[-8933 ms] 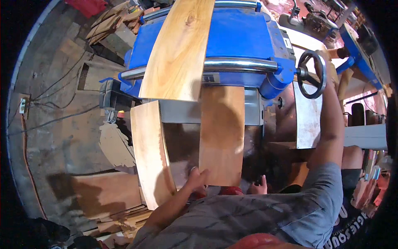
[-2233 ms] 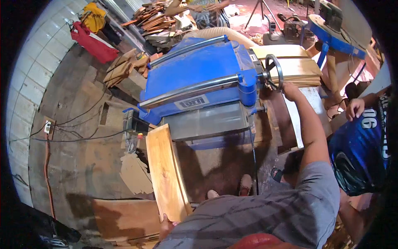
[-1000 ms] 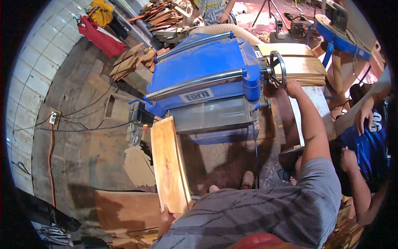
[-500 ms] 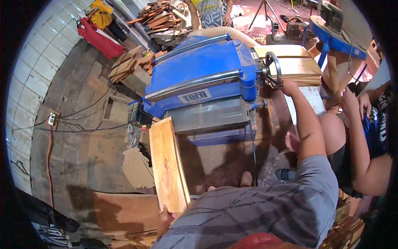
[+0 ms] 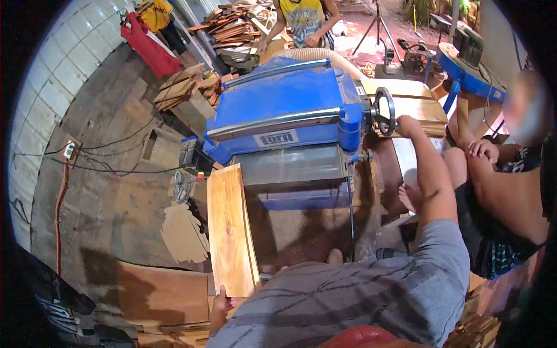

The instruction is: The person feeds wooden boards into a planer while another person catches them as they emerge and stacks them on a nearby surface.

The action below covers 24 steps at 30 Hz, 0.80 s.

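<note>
My left hand [image 5: 223, 303] grips the near end of a long wooden board [image 5: 227, 232], thumb on its top face. At least one more board edge shows beneath its right side. The far end of the board lies by the left front corner of a blue thickness planer [image 5: 278, 107] marked "torq". My right hand [image 5: 408, 126] is closed at the rim of the planer's black handwheel [image 5: 384, 111], on the machine's right side. Below the front roller is the planer's dark metal table [image 5: 290, 165].
Stacked planed boards [image 5: 406, 107] lie behind the handwheel. A seated co-worker [image 5: 493, 191] is close on my right, and another person [image 5: 307, 23] stands behind the planer. Cables [image 5: 127, 170] cross the floor at left. A blue-framed machine [image 5: 473, 72] stands at the back right.
My view has shifted slightly, showing more of the person behind the planer. The seated co-worker's hands have come together at the knee. My hands keep their places on the board and handwheel.
</note>
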Tool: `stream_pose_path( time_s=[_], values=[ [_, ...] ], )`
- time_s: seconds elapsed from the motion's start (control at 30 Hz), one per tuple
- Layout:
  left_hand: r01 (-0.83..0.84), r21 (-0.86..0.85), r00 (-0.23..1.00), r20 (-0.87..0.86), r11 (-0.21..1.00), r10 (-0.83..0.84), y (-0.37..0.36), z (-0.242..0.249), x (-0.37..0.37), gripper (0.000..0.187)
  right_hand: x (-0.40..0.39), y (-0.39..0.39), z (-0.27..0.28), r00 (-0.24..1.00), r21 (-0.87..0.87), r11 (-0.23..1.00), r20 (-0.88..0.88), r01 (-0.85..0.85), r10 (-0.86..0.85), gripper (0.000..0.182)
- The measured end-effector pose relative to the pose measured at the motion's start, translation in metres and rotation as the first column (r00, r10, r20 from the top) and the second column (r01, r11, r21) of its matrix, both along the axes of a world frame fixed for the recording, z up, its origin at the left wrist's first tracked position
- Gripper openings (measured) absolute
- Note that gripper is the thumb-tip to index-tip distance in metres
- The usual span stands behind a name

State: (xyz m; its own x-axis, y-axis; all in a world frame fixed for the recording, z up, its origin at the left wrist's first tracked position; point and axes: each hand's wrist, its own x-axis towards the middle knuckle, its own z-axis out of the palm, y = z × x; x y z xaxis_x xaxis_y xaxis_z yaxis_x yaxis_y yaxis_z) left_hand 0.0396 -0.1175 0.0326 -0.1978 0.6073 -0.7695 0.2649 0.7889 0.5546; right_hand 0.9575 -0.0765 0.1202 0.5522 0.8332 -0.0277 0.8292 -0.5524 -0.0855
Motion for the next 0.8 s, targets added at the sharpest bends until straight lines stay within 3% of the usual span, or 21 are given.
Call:
stream_pose_path(
  time_s=[0.07, 0.13, 0.27, 0.33, 0.47, 0.53, 0.57, 0.67, 0.73, 0.8],
  values=[
    [0.035, -0.025, 0.998, -0.058, 0.999, -0.036, -0.002, 0.009, 0.006, 0.068, 0.009, 0.006, 0.016, 0.999, 0.005, 1.0, 0.046, -0.018, 0.018, 0.026],
    [0.058, 0.083, 0.996, 0.063, 0.995, -0.063, -0.005, 0.01, 0.006, 0.067, 0.0, 0.011, 0.041, 0.998, 0.017, 1.0, 0.057, -0.018, 0.017, 0.025],
    [-0.011, 0.025, 0.999, 0.041, 1.0, 0.01, -0.009, 0.017, 0.012, 0.066, 0.015, 0.015, 0.026, 0.99, -0.025, 0.998, 0.135, -0.05, 0.052, 0.024],
    [-0.104, 0.033, 0.988, 0.118, 0.994, 0.099, -0.006, 0.002, 0.008, 0.064, 0.01, 0.011, 0.031, 0.995, -0.044, 0.999, 0.097, -0.026, 0.03, 0.024],
    [-0.121, 0.157, 0.944, 0.324, 0.98, 0.064, -0.008, -0.02, -0.004, 0.06, 0.004, 0.011, 0.02, 0.995, 0.001, 0.997, 0.049, 0.082, -0.081, 0.022],
    [-0.134, 0.021, 0.933, 0.341, 0.991, 0.119, -0.003, -0.024, -0.011, 0.058, -0.013, 0.006, 0.026, 0.991, -0.018, 0.992, 0.031, 0.128, -0.128, 0.025],
    [-0.099, 0.066, 0.972, 0.219, 0.993, 0.082, -0.001, -0.027, -0.011, 0.056, -0.014, 0.005, 0.018, 0.99, -0.009, 0.991, 0.059, 0.131, -0.13, 0.023],
    [-0.09, 0.029, 0.949, 0.305, 0.996, 0.077, -0.002, -0.03, -0.018, 0.054, -0.026, -0.001, 0.001, 0.971, 0.131, 0.982, 0.178, 0.14, -0.162, 0.02],
    [-0.041, 0.06, 0.963, 0.267, 0.997, 0.024, -0.005, -0.017, -0.008, 0.057, -0.037, -0.002, -0.001, 0.964, 0.206, 0.969, 0.198, 0.137, -0.178, 0.02],
    [-0.05, 0.071, 0.997, 0.059, 0.996, 0.046, -0.007, -0.015, -0.006, 0.062, -0.047, -0.006, -0.009, 0.946, 0.317, 0.939, 0.24, 0.137, -0.219, 0.021]
  ],
)
